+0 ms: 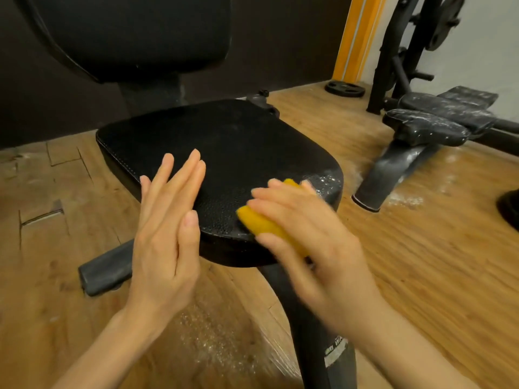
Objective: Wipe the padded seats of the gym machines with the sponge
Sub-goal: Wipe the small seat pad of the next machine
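Head view: the right hand (303, 228) grips the yellow sponge (264, 223) against the seat (224, 147) near its front right corner, where white dust remains; the left hand (165, 220), fingers straight and empty, hovers at the seat's front edge, probably keeping clear

- The right hand (306, 234) grips a yellow sponge (264, 220) and presses it on the near edge of the black padded seat (224, 147).
- Just beyond the sponge, white specks lie on the seat corner.
- The left hand (165, 234) is beside the grip, fingers straight, over the seat's near left edge.
- Far to the right of the grip, a dusty second pad (429, 124) stands on the wooden floor (421, 248).
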Available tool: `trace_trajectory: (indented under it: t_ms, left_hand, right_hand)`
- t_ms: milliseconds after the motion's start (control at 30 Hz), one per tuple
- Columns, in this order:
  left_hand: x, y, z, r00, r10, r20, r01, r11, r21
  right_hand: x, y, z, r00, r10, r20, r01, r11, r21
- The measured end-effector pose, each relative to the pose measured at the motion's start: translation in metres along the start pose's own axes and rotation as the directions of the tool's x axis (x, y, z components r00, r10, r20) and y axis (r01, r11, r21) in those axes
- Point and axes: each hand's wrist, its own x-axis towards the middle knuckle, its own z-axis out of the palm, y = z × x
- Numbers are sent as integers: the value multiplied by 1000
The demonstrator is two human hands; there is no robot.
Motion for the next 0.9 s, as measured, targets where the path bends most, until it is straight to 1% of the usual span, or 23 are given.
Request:
trace_trajectory:
  t_ms: [67,100,133,167,200,267,333,367,400,467,500,567,600,667,733,767,800,833,900]
  left_hand:
    - [0,0,-2,1000,1,8,-1,1000,-7]
    - [0,-1,-2,1000,4,12,-3,1000,-11]
    - [0,-1,-2,1000,4,13,-4,1000,-19]
    - [0,-1,-2,1000,3,9,-3,1000,-27]
    - [0,-1,-1,1000,1,1,-1,999,-32]
    - [-1,-1,1,1000,0,-12,0,999,-36]
    - [-1,-2,1,1000,1,-11,-1,999,-34]
    - [-2,-2,0,1000,1,-8,-1,1000,-30]
    - [-1,-2,-1,1000,0,-3,0,1000,-26]
    - [-1,-2,-4,1000,1,22,0,1000,-20]
    - [-1,-1,-6,999,1,38,0,1000,-16]
    - [-1,-1,-10,998,-10,67,10,1000,-4]
    - [-1,1,-11,997,-18,78,18,1000,1]
    - [2,6,-13,995,-19,99,18,1000,13]
    - [7,15,-11,990,23,137,-27,999,27]
    - [9,21,-10,985,51,163,-57,998,34]
    - [12,26,-8,980,73,186,-82,996,44]
    - [14,29,-6,975,86,204,-101,993,60]
    - [15,33,-5,969,94,229,-121,987,108]
  right_hand:
    - [1,17,-13,987,138,-84,-132,988,74]
    - [2,19,-13,971,197,-134,-187,979,84]
    - [5,13,-9,953,243,-181,-234,970,72]
    - [9,2,-1,943,257,-210,-254,966,42]
    - [12,-11,10,950,228,-214,-234,972,-4]
    - [14,-33,25,983,99,-152,-109,992,-58]
    - [16,-34,18,999,47,-24,-47,999,-10]
    - [18,-23,10,998,64,8,-64,997,41]
    - [20,-10,-1,993,118,7,-118,989,87]
    - [26,15,-20,957,278,-86,-264,954,140]
    - [28,22,-25,930,341,-138,-323,937,135]
    - [28,15,-18,903,386,-192,-374,923,95]
    - [24,3,-9,913,363,-187,-360,931,52]
    - [10,-24,2,965,243,-97,-245,969,-6]
    - [7,-33,-4,990,133,36,-134,991,26]
    - [13,-23,-11,989,137,59,-140,989,48]
    - [23,-8,-19,979,193,66,-197,978,69]
    - [35,11,-27,959,281,46,-284,956,78]
    - [57,40,-39,898,441,-6,-440,896,58]
